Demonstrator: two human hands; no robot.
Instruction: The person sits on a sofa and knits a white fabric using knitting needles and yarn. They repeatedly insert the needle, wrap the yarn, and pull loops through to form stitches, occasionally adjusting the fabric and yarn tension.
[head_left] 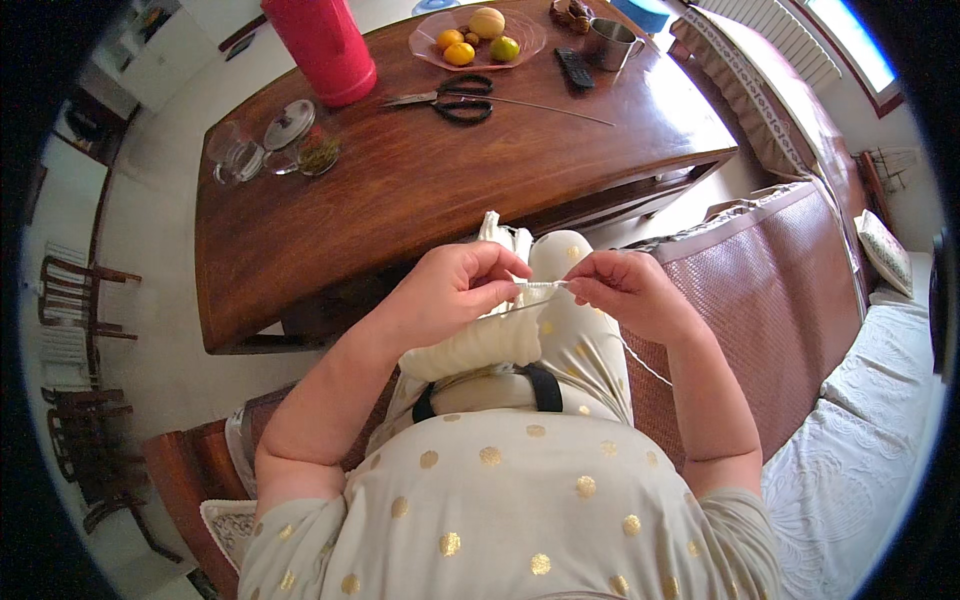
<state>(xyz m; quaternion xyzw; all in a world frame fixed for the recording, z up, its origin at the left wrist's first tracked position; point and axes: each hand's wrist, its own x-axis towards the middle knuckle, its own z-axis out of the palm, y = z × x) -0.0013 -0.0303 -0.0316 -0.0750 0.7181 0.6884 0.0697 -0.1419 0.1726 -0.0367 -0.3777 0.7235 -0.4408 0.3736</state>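
Left fingers (496,266) and right fingers (592,272) pinch opposite ends of the white knitting (541,291) above the lap; yarn (645,364) trails rightward. Beyond the knees, the tabletop (400,190) carries scissors (438,98), a thin rod (550,110), a red flask (325,55), glassware (318,153), a fruit bowl (424,45), a remote (573,68) and a metal mug (608,46).

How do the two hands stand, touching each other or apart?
Apart: the head view shows a gap, bridged by white knitting, between the left hand and the right hand.
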